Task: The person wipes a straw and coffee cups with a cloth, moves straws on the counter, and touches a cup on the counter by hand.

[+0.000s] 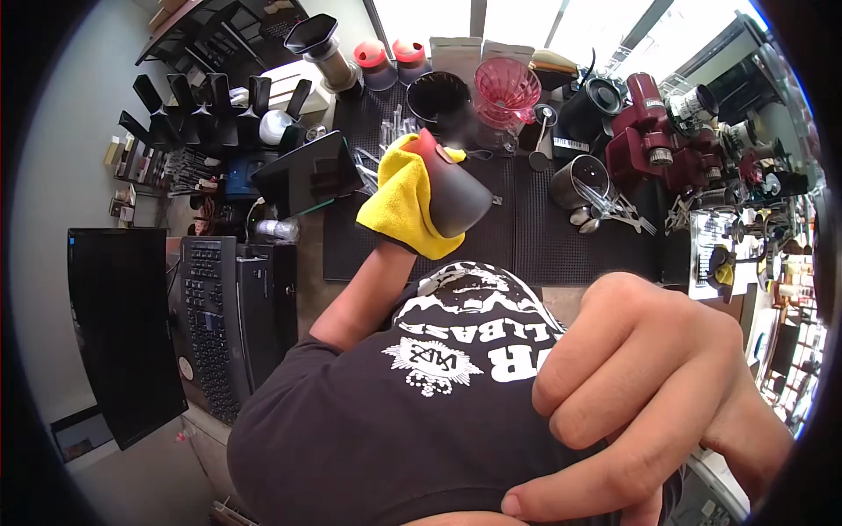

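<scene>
A yellow cloth (399, 202) covers most of my left hand, leaving its fingers hidden. Through the cloth it grips a dark grey, tapered cup (460, 197) with a reddish end, tilted above the black mat. Very close to the camera, my right hand (640, 386) hangs in front of my chest and collar. Its fingers bend loosely, with one stretched toward my neck. I see no object in it, though its palm side is hidden.
On the black ribbed mat (561, 254) stand a red ribbed dripper (507, 92), a black bowl-like piece (438, 98) and a metal container (581, 181) beside spoons and forks. Dark red grinders (631, 153) stand right. At left are a tablet (303, 175), keyboard (208, 316) and monitor (123, 333).
</scene>
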The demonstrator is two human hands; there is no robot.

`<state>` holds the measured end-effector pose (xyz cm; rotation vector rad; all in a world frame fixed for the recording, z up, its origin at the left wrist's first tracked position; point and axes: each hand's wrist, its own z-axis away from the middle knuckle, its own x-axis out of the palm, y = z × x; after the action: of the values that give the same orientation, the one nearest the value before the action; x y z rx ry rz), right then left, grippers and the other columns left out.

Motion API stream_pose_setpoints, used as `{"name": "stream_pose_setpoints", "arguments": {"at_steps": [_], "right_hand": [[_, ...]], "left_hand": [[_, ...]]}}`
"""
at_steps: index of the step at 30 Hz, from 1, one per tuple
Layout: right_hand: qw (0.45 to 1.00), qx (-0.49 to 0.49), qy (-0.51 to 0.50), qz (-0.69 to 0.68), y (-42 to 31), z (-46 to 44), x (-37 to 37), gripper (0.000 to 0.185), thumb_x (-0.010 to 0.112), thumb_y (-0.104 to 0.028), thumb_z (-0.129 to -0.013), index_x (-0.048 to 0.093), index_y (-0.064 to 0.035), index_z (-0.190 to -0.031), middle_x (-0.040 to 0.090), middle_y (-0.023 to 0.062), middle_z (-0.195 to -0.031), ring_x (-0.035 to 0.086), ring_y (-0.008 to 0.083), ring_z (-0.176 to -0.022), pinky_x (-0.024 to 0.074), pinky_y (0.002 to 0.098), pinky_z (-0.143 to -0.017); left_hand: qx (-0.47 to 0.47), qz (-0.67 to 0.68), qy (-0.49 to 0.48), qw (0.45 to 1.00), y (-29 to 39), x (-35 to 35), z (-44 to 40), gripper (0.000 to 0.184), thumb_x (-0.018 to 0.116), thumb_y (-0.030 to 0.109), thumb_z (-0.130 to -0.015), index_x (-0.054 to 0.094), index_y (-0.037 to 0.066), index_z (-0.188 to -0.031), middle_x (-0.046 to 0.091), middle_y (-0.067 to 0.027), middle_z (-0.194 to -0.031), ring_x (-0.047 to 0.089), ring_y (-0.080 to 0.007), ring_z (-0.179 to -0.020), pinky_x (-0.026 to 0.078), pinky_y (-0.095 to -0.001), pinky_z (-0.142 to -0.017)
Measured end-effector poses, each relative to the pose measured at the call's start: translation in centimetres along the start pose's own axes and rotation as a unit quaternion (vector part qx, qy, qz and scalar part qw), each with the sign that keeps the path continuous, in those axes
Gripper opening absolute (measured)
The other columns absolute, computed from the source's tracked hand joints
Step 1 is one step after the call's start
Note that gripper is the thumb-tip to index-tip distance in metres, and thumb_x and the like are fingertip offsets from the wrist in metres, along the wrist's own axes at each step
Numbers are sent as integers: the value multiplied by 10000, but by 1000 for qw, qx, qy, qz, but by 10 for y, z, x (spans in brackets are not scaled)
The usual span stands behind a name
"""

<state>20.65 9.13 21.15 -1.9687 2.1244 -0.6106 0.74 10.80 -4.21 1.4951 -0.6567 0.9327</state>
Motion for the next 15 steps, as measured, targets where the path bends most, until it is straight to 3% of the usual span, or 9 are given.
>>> {"name": "stream_pose_setpoints", "arguments": {"at_steps": [4,11,13,14,15], "right_hand": [[1000,-6,3,6,34,-15,12,339,597,-337,-949,408,-56,-969,560,134,-693,501,238,-507,393,330,-442],[999,-12,10,32,21,-4,-10,382,615,-366,-937,393,-74,-1042,572,125,-697,507,227,-512,399,326,-447],[999,-8,10,44,8,2,-20,397,620,-374,-933,388,-79,-1062,576,122,-699,509,224,-513,401,325,-449],[999,-8,7,47,8,1,-30,405,622,-379,-931,386,-82,-1073,578,121,-699,510,223,-514,402,324,-449],[999,-9,4,49,7,1,-33,413,625,-383,-929,383,-85,-1083,579,120,-700,511,221,-515,403,323,-450]], "left_hand": [[10,-14,0,1000,2,6,2,367,584,317,-1022,467,148,-1327,659,-142,-1199,659,-216,-1003,566,-378,-876],[21,-2,-49,999,0,-6,-2,407,568,322,-1033,450,125,-1368,634,-154,-1237,656,-220,-1014,566,-368,-872],[-42,86,-18,995,1,-2,-1,420,548,322,-1042,440,97,-1379,621,-157,-1260,656,-227,-1015,565,-369,-876],[13,-8,-67,998,0,-2,-2,411,539,319,-1045,442,98,-1378,615,-157,-1273,652,-232,-1026,563,-378,-892],[16,-7,-67,998,-1,-3,-3,411,539,319,-1045,442,98,-1378,615,-157,-1273,652,-232,-1026,563,-378,-892]]}}
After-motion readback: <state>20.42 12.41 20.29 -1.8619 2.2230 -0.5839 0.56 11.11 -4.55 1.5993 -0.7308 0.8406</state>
